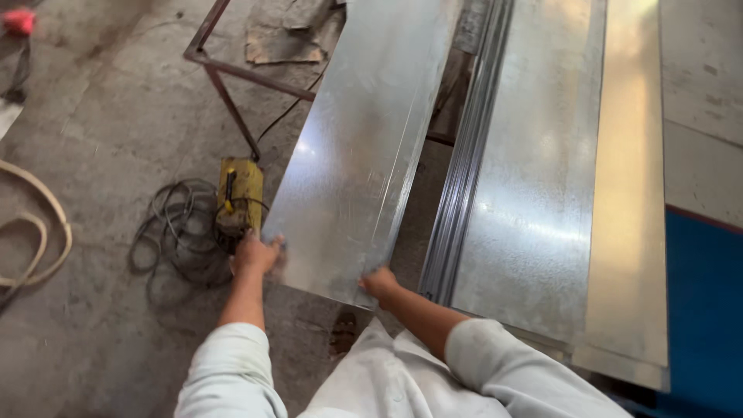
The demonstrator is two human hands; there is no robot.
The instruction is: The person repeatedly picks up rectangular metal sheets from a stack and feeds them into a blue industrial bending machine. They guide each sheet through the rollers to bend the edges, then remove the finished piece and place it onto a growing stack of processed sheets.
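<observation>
A long shiny galvanized metal sheet [364, 147] with a folded lengthwise edge runs from the near middle toward the top of the view. My left hand [255, 254] grips its near left corner. My right hand [381, 283] grips the near right corner by the fold. The sheet is held tilted above the floor, next to a stack of similar metal sheets [534, 178] lying flat on the right. Both my sleeves are white.
A yellow power tool [238, 193] with a coiled black cable [174, 232] lies on the concrete floor at left. A rusty steel frame [232, 85] stands behind it. Pale straps [46, 224] curl at far left. A blue surface [704, 310] borders the right.
</observation>
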